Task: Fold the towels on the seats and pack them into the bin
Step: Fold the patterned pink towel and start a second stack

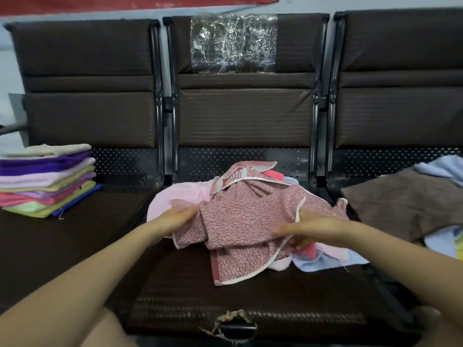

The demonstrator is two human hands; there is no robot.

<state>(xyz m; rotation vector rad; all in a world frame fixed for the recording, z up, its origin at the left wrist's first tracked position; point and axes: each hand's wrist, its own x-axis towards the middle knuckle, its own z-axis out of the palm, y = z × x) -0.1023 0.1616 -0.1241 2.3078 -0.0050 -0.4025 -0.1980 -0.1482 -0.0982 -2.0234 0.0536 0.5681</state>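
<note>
Left hand (179,217) and right hand (310,227) each grip the crumpled pink speckled towel (240,221) at mid-seat; folded stack (47,180) occupies the left seat's (50,241) back-left corner.

1. The mottled pink terry-cloth towel (240,221) looks nubbly and matt.
2. The dark brown woven-textured seat padding (245,116) is matt, torn at its front edge.
3. The black perforated metal seat panel (220,161) shines faintly.
4. The crinkled clear plastic sheet (233,43) is glossy.

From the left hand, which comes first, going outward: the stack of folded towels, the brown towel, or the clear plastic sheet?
Measured from the left hand:
1. Stack of folded towels, on the left seat.
2. Clear plastic sheet, up on the middle backrest.
3. Brown towel, on the right seat.
</note>
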